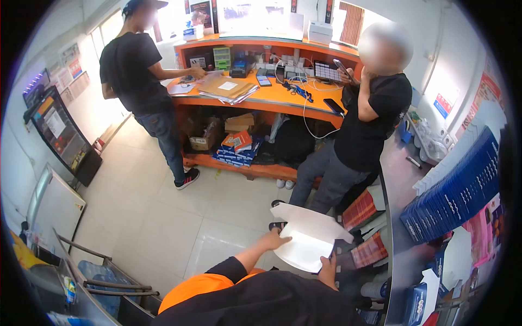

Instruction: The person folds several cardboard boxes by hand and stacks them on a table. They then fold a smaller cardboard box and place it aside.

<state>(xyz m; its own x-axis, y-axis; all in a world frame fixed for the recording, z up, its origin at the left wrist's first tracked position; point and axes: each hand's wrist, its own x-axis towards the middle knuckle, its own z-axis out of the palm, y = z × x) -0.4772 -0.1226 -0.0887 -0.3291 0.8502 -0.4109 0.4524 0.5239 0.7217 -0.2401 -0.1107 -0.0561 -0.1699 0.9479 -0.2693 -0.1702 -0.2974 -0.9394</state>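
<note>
An open cardboard box point(309, 247), white inside with a flap raised on its far side, is held low in front of my body. My left hand point(272, 239) grips its left edge, thumb on the inner face. At the near right corner my right hand point(328, 271) is closed on the edge, fingers partly hidden behind the board. To the right, a tall leaning stack of flat blue cartons point(454, 190) stands on a grey counter point(401, 179). A blue-and-white carton point(421, 299) is nearer to me on that side.
Ahead is an orange desk point(293, 98) with envelopes point(228, 88), phones and cables. One person point(133, 70) stands at its left; another person point(375, 119) holds a phone at its right. A metal-framed rack point(103, 288) with water bottles is at lower left, a drinks fridge point(64, 136) beyond.
</note>
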